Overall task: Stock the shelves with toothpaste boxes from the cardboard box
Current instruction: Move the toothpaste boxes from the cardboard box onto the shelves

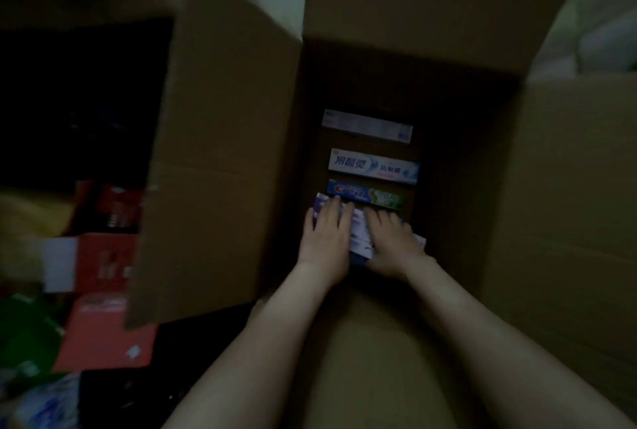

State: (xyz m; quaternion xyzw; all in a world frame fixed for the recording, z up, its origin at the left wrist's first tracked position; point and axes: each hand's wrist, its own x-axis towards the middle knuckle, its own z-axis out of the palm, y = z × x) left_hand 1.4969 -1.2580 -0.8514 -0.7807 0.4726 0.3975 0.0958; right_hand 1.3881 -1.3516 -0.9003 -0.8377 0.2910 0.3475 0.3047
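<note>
I look down into a deep open cardboard box (224,139) with its flaps spread. On its floor lie a pale white toothpaste box (367,126), a white-and-blue one (374,166) and a blue-and-green Crest box (366,195). Nearest me is a white-and-purple toothpaste box (360,232). My left hand (326,239) grips its left end, fingers curled over the top edge. My right hand (393,244) lies over its right part, fingers bent on it. Both forearms reach down into the box.
The box's left flap (220,152) stands up beside my left arm, the right flap (565,204) slopes on the other side. Left of the box lie red cartons (103,332) and green packaging (24,328) in dim light.
</note>
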